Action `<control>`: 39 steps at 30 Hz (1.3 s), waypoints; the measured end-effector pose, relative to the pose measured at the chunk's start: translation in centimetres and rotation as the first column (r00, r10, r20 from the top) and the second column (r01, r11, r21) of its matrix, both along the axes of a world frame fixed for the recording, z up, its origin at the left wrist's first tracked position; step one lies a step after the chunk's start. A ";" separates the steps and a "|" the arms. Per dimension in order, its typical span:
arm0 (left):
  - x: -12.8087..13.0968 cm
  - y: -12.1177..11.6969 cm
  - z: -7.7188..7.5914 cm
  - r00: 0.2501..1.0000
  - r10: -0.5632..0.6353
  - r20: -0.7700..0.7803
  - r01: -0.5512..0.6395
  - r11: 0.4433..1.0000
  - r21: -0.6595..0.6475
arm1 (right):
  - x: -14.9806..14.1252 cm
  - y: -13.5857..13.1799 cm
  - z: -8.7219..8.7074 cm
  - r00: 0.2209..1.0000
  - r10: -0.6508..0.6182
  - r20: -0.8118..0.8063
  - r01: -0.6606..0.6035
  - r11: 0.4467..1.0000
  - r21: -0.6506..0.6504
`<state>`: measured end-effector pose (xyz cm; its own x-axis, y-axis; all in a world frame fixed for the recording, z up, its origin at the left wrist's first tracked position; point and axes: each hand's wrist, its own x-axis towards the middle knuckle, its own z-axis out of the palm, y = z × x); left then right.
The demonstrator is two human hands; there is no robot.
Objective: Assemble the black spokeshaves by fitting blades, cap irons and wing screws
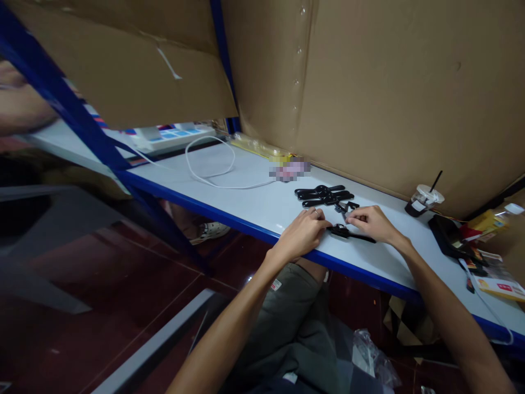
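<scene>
My left hand (304, 231) rests near the table's front edge. Its thumb and fingertips close on the near end of a long black part (356, 236) lying flat on the white top. Over that part, my right hand (372, 221) has thumb and forefinger pinched at a small thin grey piece (343, 214), too small to name. Just behind my fingers are small black pieces (351, 206). Farther back, several glossy black elongated parts (322, 192) lie in a crossed pile.
A white cable (211, 174) loops across the table (246, 205) on the left. To the right stand a lidded drink cup (422, 200) with a straw and a black pouch (447, 235) among packets. Cardboard (369, 98) walls the back; another person's arm (24, 104) shows far left.
</scene>
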<state>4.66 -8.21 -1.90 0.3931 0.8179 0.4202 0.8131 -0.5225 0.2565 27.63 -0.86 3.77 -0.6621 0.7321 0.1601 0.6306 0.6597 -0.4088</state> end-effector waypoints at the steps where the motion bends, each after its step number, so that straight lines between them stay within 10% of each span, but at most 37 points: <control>1: 0.0 -0.1 0.0 1.000 0.010 0.005 -0.010 1.000 0.003 | 0.4 0.2 0.3 0.999 0.034 0.024 -0.033 0.999 -0.038; 10: 0.0 -0.1 0.1 1.000 0.020 -0.018 -0.020 1.000 -0.005 | 0.6 0.0 -0.1 0.972 0.176 0.153 -0.149 0.974 -0.171; 39: -0.3 -0.1 0.5 0.998 -0.065 0.012 0.066 0.992 -0.103 | 0.2 -1.2 0.3 0.948 0.176 0.267 -0.178 0.984 -0.017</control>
<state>4.35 -8.34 -1.37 0.4441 0.8295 0.3385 0.7752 -0.5452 0.3191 27.86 -2.08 4.12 -0.8003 0.5987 -0.0345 0.5886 0.7731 -0.2365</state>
